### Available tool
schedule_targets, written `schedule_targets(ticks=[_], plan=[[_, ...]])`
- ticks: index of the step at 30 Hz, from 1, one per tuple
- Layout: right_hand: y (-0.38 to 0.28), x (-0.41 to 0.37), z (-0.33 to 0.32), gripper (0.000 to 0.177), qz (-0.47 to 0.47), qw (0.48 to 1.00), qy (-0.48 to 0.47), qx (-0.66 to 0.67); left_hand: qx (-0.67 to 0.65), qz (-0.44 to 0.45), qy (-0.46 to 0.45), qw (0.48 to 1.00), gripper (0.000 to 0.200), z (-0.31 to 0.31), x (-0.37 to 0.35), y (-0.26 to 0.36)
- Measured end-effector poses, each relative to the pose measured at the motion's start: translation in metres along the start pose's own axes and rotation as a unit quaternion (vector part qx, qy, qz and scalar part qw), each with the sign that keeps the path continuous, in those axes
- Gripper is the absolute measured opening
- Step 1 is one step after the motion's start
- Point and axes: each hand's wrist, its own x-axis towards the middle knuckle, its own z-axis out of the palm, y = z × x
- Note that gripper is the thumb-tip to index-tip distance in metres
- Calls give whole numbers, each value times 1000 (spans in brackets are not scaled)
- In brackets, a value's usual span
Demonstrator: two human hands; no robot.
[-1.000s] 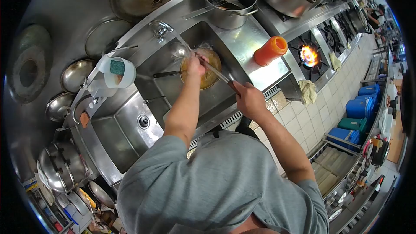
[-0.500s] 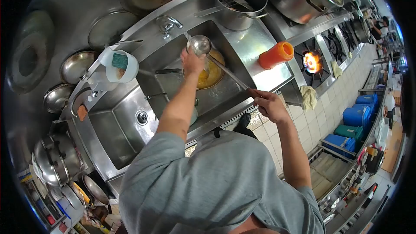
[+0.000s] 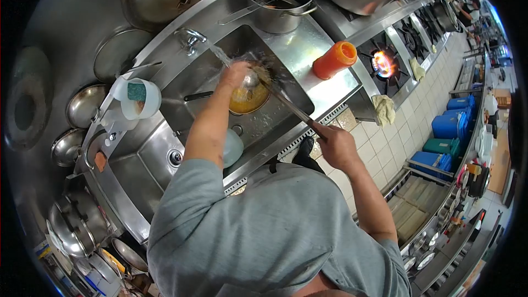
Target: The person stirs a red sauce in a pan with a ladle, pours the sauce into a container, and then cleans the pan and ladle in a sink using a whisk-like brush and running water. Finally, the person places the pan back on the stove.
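My right hand is wrapped round the end of a long-handled ladle. The ladle slants over the sink, its metal bowl low above a pan of yellowish liquid. At the bowl is my left hand, smeared by motion, so its fingers are not distinct. Water pours from the faucet onto this hand and splashes around the bowl. Beside my left forearm a pale round bowl sits in the sink, partly covered by the arm.
An orange-red bottle stands on the steel counter right of the sink, near a lit burner. A deep pot stands behind. To the left are a white tub with a green scouring pad and a second basin.
The ladle's bowl has dropped closer to the pan, and water now splashes widely around it. My left hand stays at the bowl. The whole view has shifted slightly.
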Motion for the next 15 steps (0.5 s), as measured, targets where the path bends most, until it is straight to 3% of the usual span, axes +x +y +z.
schedule_targets(ticks=[1,2,4,6,8,9,10,12,15], plan=[[-9,5,5,41,-4,1000,8,-22,-61,-22,83,994,33,-8,-21,36],[-17,15,8,39,-10,999,16,-44,-61,-20,81,995,33,2,-27,45],[-34,39,5,35,-38,996,38,-65,182,165,111,963,23,22,-26,44],[-51,56,11,31,-68,992,58,-84,140,171,89,971,14,37,-19,30],[-64,71,20,25,-233,959,151,-63,-16,64,175,982,16,35,-24,31],[-73,79,21,25,-233,958,152,-63,-16,65,176,982,16,36,-20,29],[-82,87,22,19,-255,956,138,-51,-161,73,195,965,15,38,-17,24],[-94,109,31,13,-282,951,121,-34,-435,82,226,868,15,37,-18,13],[-100,155,36,19,-251,961,111,-22,-344,90,231,906,19,-25,-45,62]])
